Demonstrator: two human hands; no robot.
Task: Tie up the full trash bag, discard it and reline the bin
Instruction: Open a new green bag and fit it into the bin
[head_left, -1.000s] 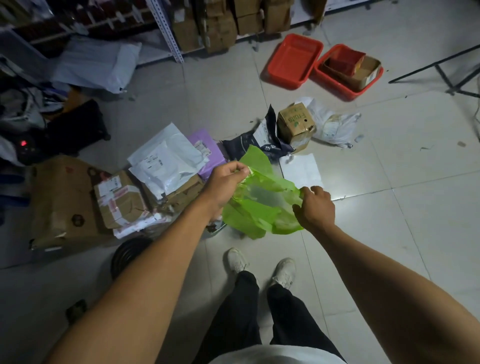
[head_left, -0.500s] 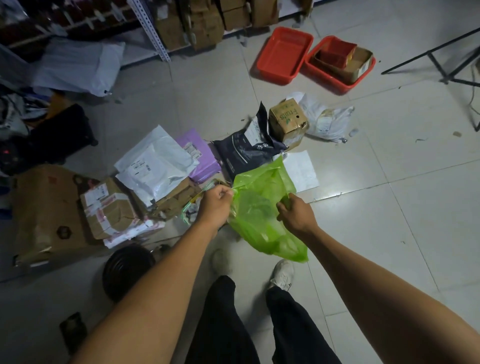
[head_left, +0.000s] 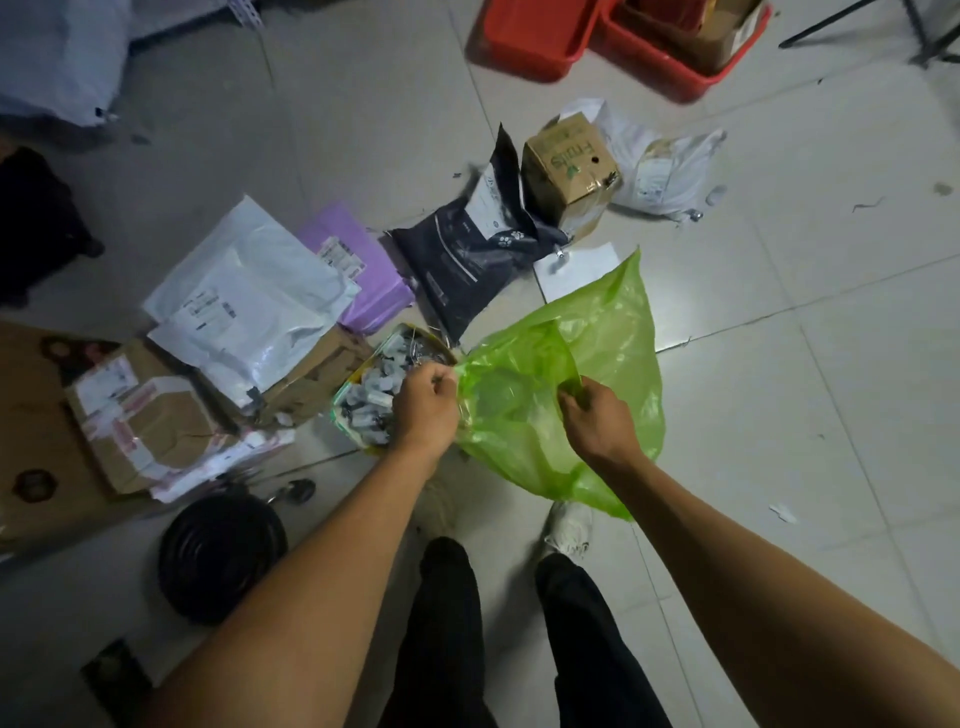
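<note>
Both hands pinch the green bag (head_left: 613, 364) rim: left hand (head_left: 425, 405) nearer the black bin (head_left: 222, 556), right hand (head_left: 597, 421) opposite, bag hanging between.

A translucent lime-green bag (head_left: 597, 358), 2 red bins (head_left: 535, 41), a purple mailer (head_left: 363, 280), black trousers (head_left: 447, 623).

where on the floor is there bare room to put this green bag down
Bare tile lies right of the green bag, running out past the white mailer, below the red bins. Another bare stretch lies up left, above the purple mailer. Left of the left hand it is crowded: parcels, boxes, a black coil.
</note>
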